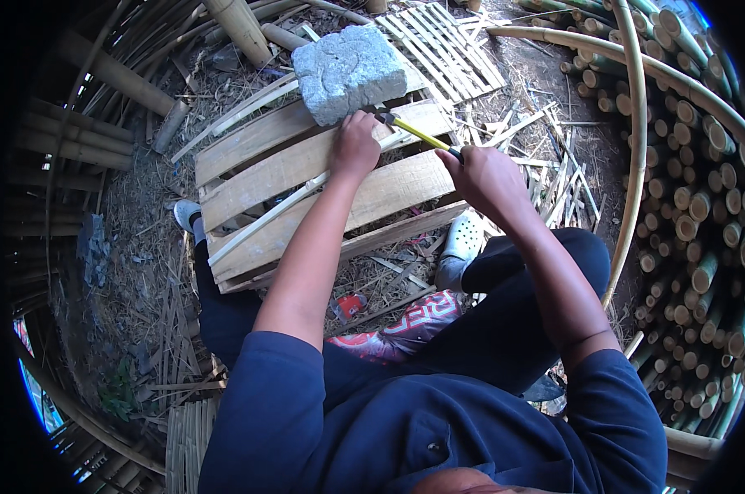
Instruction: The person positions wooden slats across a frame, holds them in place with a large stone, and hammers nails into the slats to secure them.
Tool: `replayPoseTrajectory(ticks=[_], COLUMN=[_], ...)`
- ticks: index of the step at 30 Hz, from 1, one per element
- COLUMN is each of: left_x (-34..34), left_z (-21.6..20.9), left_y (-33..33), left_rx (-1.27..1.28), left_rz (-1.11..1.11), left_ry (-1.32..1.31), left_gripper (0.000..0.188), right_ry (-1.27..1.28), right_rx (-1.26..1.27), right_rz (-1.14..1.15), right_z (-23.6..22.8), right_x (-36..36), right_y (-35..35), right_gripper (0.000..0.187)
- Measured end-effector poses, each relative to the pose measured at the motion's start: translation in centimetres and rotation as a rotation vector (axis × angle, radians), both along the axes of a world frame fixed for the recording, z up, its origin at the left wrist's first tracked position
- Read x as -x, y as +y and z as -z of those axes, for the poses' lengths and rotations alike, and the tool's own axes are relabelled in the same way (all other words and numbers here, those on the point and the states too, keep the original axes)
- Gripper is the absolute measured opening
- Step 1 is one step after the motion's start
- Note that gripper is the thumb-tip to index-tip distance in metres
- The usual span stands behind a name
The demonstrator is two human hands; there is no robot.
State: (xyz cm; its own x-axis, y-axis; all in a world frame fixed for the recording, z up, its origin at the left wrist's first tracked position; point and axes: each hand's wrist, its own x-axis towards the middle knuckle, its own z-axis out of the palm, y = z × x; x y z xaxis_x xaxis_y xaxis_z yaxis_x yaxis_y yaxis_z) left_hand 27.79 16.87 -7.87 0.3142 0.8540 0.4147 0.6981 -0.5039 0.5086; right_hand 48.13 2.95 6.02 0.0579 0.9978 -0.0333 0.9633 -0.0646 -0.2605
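Hammer with a yellow shaft and dark head (419, 137) between the two hands, its head just right of the left fingers.

The right hand (488, 179) is closed round its grip; the left hand (357, 146) is curled at the near edge of a rough grey stone block (348, 70), its hold hidden. A pale, narrow bamboo strip (265, 221) runs from beneath the left hand across a pale wooden slatted platform (265, 184), whose right edge lies near the right hand. Litter-strewn ground lies beyond that edge, then stacked cut bamboo poles (700, 204), well apart from the right hand.
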Motion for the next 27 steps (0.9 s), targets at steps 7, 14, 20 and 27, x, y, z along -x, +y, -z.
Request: replayPoseTrajectory(ticks=[7, 14, 20, 27], left_x=[-0.1, 0.1, -0.1, -0.5], left_z=[-0.4, 0.2, 0.1, 0.2], left_y=[0.0, 0.2, 0.1, 0.5], left_rx=[0.007, -0.028, -0.085, -0.119], left_rz=[0.023, -0.012, -0.024, -0.042], left_ry=[0.032, 0.082, 0.074, 0.064], left_gripper=[0.028, 0.022, 0.019, 0.020], right_ry=[-0.024, 0.061, 0.056, 0.036], right_rx=[0.104, -0.079, -0.061, 0.068], right_rz=[0.000, -0.034, -0.004, 0.021], right_z=[0.1, -1.3, -1.3, 0.2], right_x=[0.0, 0.8, 0.8, 0.3], right_y=[0.1, -0.3, -0.4, -0.3], right_gripper=[0.065, 0.060, 0.062, 0.061])
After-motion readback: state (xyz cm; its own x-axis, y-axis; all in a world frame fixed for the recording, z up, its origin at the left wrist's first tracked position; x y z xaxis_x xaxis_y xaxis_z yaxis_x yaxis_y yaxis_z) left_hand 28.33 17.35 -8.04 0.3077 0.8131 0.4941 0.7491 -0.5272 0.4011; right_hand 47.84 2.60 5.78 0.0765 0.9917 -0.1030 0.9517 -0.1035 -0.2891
